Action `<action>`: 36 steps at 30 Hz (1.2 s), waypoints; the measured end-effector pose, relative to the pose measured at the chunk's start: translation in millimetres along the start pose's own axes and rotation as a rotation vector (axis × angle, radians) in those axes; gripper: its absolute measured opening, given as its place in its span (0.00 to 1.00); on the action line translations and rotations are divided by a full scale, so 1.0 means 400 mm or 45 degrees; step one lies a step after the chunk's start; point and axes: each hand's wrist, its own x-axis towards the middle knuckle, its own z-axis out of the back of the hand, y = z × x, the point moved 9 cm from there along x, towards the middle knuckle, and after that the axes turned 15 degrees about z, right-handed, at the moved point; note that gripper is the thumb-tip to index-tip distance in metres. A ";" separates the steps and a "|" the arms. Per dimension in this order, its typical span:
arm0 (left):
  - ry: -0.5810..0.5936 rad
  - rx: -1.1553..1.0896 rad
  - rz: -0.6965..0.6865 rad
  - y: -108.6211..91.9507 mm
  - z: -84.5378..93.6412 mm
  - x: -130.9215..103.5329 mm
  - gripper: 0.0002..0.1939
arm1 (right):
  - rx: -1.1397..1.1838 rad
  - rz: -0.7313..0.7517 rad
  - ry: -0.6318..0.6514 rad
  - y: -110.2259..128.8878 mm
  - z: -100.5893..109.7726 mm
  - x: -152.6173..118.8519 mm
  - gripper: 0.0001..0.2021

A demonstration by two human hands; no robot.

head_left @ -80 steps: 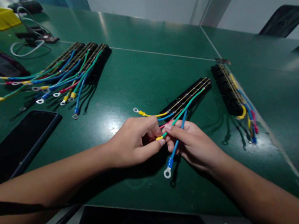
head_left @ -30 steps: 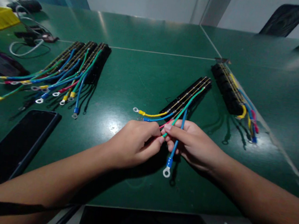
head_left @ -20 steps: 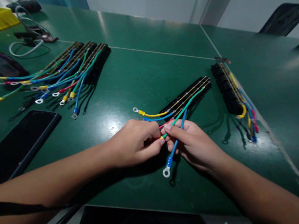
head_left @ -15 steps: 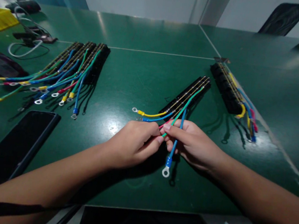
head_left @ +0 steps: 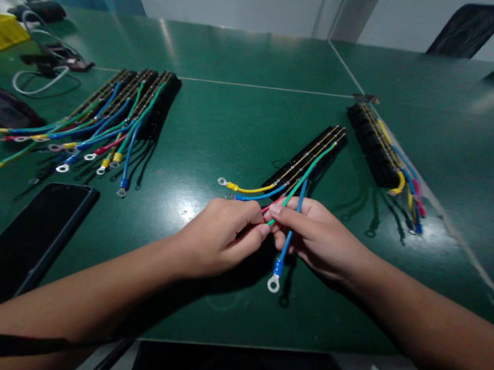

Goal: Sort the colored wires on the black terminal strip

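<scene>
A black terminal strip (head_left: 306,159) lies slanted on the green table, with coloured wires leading toward me. My left hand (head_left: 227,233) pinches the green wire (head_left: 313,167) near its lower part; that wire's end is hidden in the fingers. Beside it my right hand (head_left: 313,229) grips the same green wire between thumb and fingers. A red wire (head_left: 273,205) runs in by the fingertips. The blue wire (head_left: 286,244) passes by my right fingers and ends in a ring lug (head_left: 273,283). A yellow wire (head_left: 253,190) and another blue wire point left, untouched.
Several wired strips (head_left: 135,99) lie at the left, above a phone (head_left: 26,242). Another wired strip (head_left: 375,147) lies at the right. A yellow bin (head_left: 0,31) and cables (head_left: 40,72) are at the far left. The table's front edge (head_left: 227,346) is near me.
</scene>
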 end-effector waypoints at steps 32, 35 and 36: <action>-0.014 -0.095 0.028 0.004 0.007 0.007 0.08 | 0.004 -0.016 -0.015 -0.002 0.002 -0.001 0.12; -0.006 -0.056 0.029 0.006 0.004 0.005 0.09 | 0.002 -0.018 -0.009 -0.001 0.001 -0.001 0.13; -0.002 -0.045 0.027 0.006 0.003 0.004 0.10 | 0.000 -0.017 -0.007 -0.001 0.000 -0.001 0.13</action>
